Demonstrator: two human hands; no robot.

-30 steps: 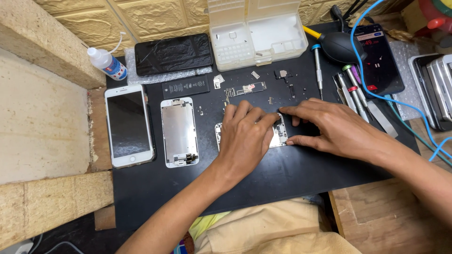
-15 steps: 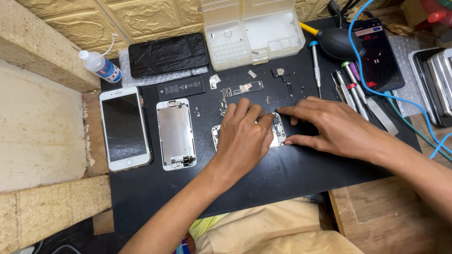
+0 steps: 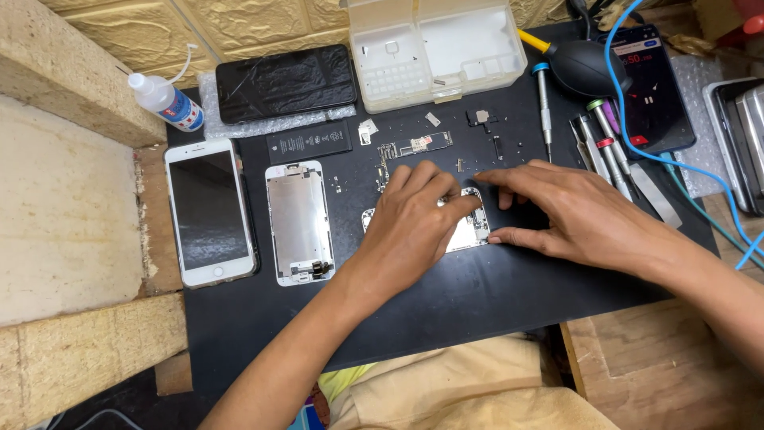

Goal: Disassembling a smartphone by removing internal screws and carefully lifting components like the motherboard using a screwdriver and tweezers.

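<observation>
An opened silver phone housing (image 3: 471, 232) lies in the middle of a black work mat (image 3: 477, 318). My left hand (image 3: 414, 231) lies flat over the housing's left part and covers most of it. My right hand (image 3: 577, 215) holds its right end, with the index finger along the top edge and the thumb at the lower corner. A small circuit board (image 3: 414, 147) and loose small parts lie on the mat just beyond my fingers.
To the left lie a detached screen panel (image 3: 301, 223), a white phone (image 3: 211, 211), a black battery (image 3: 310, 142), a cracked black phone (image 3: 286, 80) and a small bottle (image 3: 167, 99). Behind are a clear parts box (image 3: 438, 48), a screwdriver (image 3: 545, 103), a blower (image 3: 585, 68), a lit phone (image 3: 649, 87) and a blue cable (image 3: 676, 175).
Both hands stay on the phone housing with only slight finger shifts. The view has drifted a little.
</observation>
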